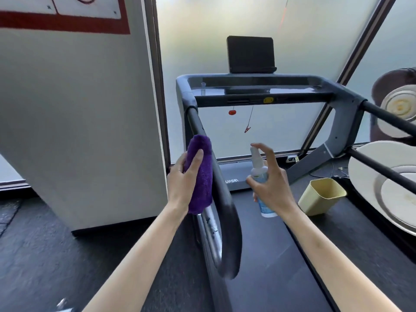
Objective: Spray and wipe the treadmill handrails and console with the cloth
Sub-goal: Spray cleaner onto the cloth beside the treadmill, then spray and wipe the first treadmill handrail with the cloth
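Two grips: both hands are busy, one on each tool.
Left grip: the left hand [183, 176] is curled around the purple cloth [201, 174], pressing it against the outer side of the left handrail [221, 194].
Right grip: the right hand [271, 181] is wrapped round the spray bottle [261, 179], forefinger lifted over the nozzle, which points toward the left handrail.
Cloth risk: the cloth sits folded and bunched, so it may cover only one side of the rail; the underside could be missed.
Spray risk: the nozzle is close to the left hand, so mist could wet skin or cloth rather than rail, or drift down onto the treadmill belt [292, 255] and leave it slick.
Console: the console [254, 87] and right handrail [387, 115] lie well ahead, seemingly not yet reached.
Clutter risk: a yellow cup [319, 197] stands on the belt near the right forearm; a careless swing could tip it.
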